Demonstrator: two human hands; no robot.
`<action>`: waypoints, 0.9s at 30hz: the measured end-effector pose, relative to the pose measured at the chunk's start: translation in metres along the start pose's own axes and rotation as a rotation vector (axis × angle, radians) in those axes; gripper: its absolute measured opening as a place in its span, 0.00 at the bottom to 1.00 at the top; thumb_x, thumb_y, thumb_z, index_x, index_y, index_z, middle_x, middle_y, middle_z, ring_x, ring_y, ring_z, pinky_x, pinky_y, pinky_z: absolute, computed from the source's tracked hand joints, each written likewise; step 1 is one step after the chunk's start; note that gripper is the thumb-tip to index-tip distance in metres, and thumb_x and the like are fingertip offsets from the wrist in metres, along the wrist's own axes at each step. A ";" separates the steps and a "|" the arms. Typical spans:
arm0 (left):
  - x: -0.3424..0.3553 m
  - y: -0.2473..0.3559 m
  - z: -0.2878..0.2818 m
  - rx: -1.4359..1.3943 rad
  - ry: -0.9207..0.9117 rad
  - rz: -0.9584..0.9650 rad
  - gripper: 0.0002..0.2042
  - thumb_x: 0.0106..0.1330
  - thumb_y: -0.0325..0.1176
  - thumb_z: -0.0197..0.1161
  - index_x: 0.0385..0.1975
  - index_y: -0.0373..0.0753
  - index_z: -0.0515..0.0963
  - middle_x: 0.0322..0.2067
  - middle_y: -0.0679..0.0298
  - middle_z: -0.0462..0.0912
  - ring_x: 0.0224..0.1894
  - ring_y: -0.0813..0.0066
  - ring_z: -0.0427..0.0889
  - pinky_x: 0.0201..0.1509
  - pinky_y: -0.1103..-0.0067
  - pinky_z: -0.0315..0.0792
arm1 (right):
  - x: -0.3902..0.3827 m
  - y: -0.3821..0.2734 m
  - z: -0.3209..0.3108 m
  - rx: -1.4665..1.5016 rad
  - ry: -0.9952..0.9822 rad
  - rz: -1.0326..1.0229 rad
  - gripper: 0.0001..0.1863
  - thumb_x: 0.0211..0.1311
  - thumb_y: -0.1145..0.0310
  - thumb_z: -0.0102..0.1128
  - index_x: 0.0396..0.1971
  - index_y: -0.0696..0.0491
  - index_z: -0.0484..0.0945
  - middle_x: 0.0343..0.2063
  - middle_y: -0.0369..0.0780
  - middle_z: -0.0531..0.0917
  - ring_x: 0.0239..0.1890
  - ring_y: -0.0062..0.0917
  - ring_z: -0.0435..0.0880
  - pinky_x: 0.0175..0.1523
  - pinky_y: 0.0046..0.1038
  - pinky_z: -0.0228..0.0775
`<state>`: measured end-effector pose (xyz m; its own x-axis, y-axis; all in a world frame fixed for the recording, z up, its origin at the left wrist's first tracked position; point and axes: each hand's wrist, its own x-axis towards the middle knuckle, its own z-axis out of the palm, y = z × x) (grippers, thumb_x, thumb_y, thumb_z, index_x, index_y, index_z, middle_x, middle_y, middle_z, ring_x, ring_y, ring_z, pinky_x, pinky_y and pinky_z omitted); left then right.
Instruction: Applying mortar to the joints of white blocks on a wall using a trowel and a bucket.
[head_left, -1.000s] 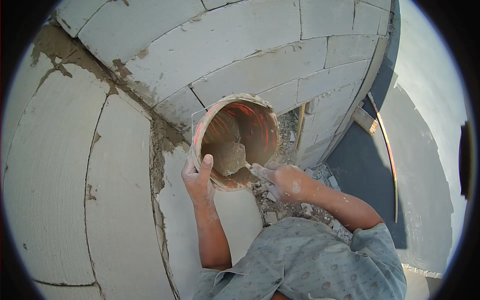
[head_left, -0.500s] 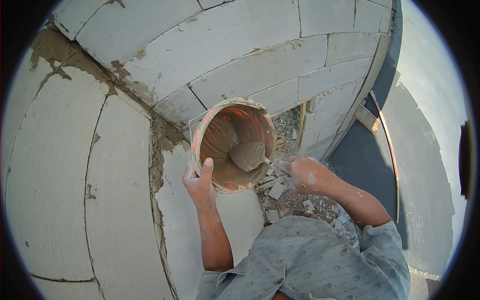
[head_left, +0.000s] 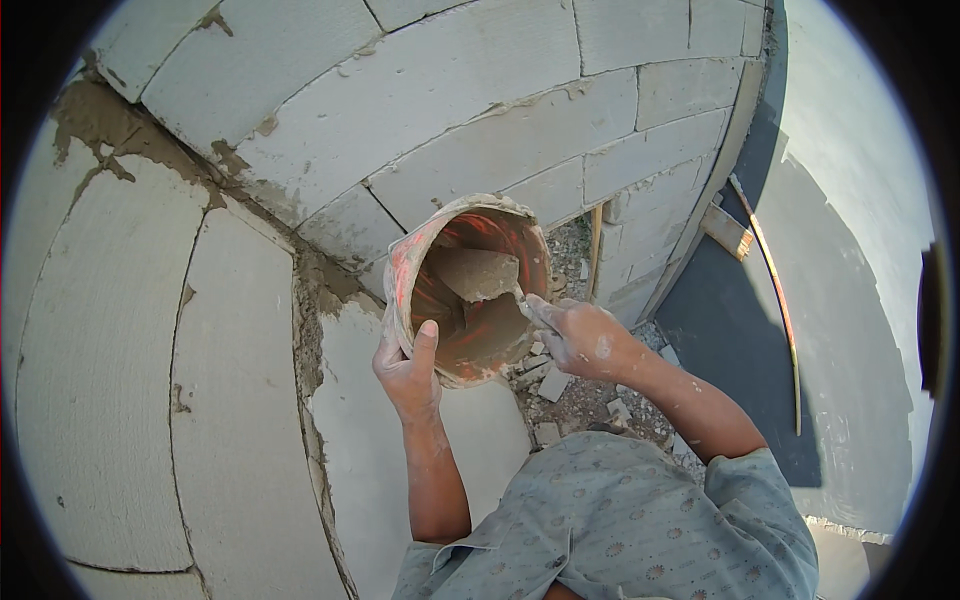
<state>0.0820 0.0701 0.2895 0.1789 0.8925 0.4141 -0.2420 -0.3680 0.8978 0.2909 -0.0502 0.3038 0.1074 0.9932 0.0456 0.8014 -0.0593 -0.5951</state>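
A mortar-smeared orange bucket (head_left: 405,270) is tipped so that its mouth faces me. Wet grey mortar coats its inner wall and lies in the bottom. My left hand (head_left: 408,370) grips the lower left of the bucket, with the thumb over the rim and the fingers hidden behind. At the right rim, my right hand (head_left: 580,338) is closed round the handle of a trowel (head_left: 480,275). The trowel's mortar-covered blade reaches inside the bucket.
Pale block walls (head_left: 450,110) stand ahead and at the left, meeting in a corner streaked with mortar (head_left: 130,130). Broken rubble (head_left: 552,383) covers the ground below the bucket. A long thin strip (head_left: 770,290) and a wide brush-like piece (head_left: 728,232) are at the right.
The trowel blade has moved up and left inside the bucket, and my right hand has followed it closer to the rim. The bucket has turned slightly, showing more of its left outer side.
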 end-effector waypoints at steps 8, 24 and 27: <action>-0.002 -0.001 0.000 0.003 0.007 -0.027 0.24 0.62 0.22 0.63 0.60 0.24 0.71 0.59 0.54 0.75 0.61 0.68 0.72 0.66 0.75 0.62 | -0.008 -0.015 -0.013 -0.042 0.029 -0.059 0.25 0.64 0.66 0.54 0.59 0.61 0.70 0.30 0.57 0.82 0.36 0.52 0.84 0.42 0.48 0.75; -0.019 0.016 -0.006 0.336 0.072 0.328 0.22 0.61 0.15 0.57 0.57 0.23 0.73 0.57 0.56 0.77 0.58 0.70 0.74 0.64 0.77 0.64 | -0.003 -0.030 0.005 0.325 -0.075 0.009 0.22 0.67 0.66 0.52 0.53 0.67 0.72 0.31 0.64 0.80 0.38 0.58 0.81 0.45 0.50 0.73; -0.016 0.023 -0.002 0.348 0.107 0.306 0.22 0.57 0.13 0.58 0.55 0.25 0.75 0.59 0.51 0.75 0.63 0.62 0.71 0.67 0.70 0.63 | -0.007 -0.022 0.004 0.225 0.123 -0.115 0.25 0.69 0.67 0.50 0.60 0.67 0.68 0.33 0.63 0.80 0.37 0.55 0.82 0.43 0.45 0.74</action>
<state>0.0713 0.0477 0.3031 0.0452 0.7443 0.6663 0.0692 -0.6677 0.7412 0.2700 -0.0557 0.3132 0.1048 0.9716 0.2121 0.6628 0.0908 -0.7433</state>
